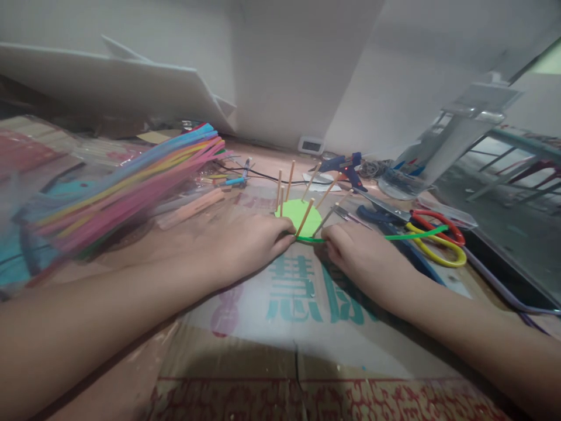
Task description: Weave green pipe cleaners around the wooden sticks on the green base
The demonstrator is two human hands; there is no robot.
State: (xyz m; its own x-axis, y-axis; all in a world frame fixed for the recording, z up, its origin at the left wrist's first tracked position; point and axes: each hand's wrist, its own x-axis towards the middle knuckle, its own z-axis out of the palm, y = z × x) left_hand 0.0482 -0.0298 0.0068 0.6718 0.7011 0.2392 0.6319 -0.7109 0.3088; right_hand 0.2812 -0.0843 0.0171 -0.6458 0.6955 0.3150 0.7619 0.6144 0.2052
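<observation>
A bright green disc (302,215) lies on the table with several thin wooden sticks (305,216) standing up around its edge. Along the disc's near edge runs a green pipe cleaner (416,235), whose free end sticks out to the right past my right hand. My left hand (258,238) pinches the strip at the left near side of the disc, thumb and finger together. On the right near side, my right hand (359,251) is closed on the same strip, its fingertips partly hidden.
Scissors with red and yellow handles (438,251) and a phone (508,272) lie at the right. Behind the disc is a blue glue gun (346,166). Colourful pipe cleaners (144,181) are bundled at the left. A clear container (438,140) stands back right.
</observation>
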